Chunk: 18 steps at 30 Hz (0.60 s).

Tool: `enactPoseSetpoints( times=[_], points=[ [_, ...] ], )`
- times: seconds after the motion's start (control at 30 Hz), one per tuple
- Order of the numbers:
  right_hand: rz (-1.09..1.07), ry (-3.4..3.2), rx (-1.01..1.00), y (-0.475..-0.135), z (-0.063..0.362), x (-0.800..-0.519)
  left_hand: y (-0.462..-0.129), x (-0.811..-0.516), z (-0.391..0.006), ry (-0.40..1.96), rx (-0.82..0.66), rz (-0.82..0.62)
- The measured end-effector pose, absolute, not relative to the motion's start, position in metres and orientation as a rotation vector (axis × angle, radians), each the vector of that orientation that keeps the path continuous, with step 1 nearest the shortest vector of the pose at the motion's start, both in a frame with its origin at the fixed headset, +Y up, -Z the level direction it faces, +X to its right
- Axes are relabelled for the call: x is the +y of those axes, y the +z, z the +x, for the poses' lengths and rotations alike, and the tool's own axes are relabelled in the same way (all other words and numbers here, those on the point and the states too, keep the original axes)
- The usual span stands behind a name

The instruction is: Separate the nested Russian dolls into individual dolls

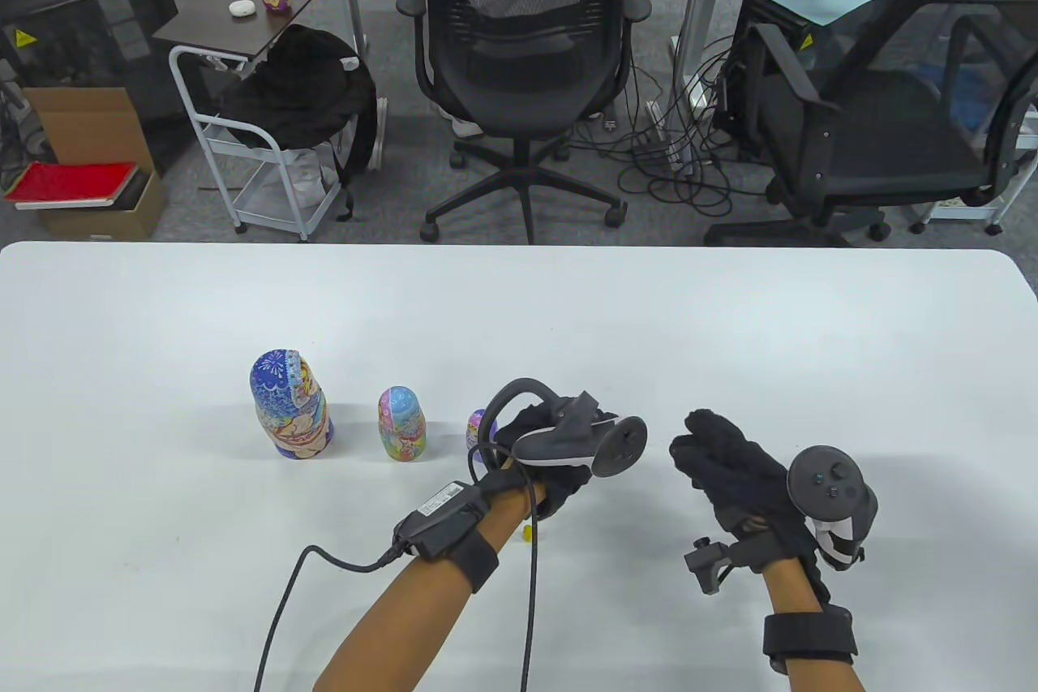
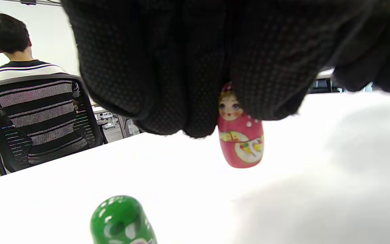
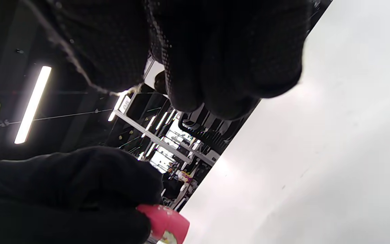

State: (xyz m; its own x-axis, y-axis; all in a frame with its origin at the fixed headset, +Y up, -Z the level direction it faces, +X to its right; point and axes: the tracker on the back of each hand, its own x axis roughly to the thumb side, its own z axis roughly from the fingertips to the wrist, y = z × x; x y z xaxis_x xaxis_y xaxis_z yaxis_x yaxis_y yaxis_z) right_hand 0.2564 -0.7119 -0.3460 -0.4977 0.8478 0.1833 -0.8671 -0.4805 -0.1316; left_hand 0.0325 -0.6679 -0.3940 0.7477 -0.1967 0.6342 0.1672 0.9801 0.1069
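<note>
Three dolls stand in a row on the white table (image 1: pixel 730 335): a large blue doll (image 1: pixel 292 408), a medium pink-and-blue doll (image 1: pixel 401 424) and a small purple doll (image 1: pixel 476 427), which my left hand partly hides. My left hand (image 1: pixel 559 444) grips a small red doll (image 2: pixel 240 140) by its head, upright and low over the table; the doll also shows in the right wrist view (image 3: pixel 166 223). A green doll (image 2: pixel 124 220) stands nearer the left wrist camera. My right hand (image 1: pixel 714 453) hovers just right of the left hand, fingers loose and empty.
A tiny yellow object (image 1: pixel 527 534) lies on the table under my left wrist. The glove cable (image 1: pixel 531 603) trails toward the front edge. Office chairs (image 1: pixel 527 67) stand beyond the far edge. A seated person (image 2: pixel 19 67) shows in the left wrist view.
</note>
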Motion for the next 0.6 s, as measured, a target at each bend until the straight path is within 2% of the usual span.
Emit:
enactPoseSetpoints(
  times=[0.27, 0.6],
  points=[
    [0.073, 2.117, -0.236, -0.350, 0.268, -0.716, -0.409, -0.694, 0.051, -0.304, -0.733, 0.033],
    [0.063, 2.124, -0.221, -0.352, 0.270, -0.718, -0.421, -0.713, 0.054, -0.354, -0.730, 0.011]
  ],
)
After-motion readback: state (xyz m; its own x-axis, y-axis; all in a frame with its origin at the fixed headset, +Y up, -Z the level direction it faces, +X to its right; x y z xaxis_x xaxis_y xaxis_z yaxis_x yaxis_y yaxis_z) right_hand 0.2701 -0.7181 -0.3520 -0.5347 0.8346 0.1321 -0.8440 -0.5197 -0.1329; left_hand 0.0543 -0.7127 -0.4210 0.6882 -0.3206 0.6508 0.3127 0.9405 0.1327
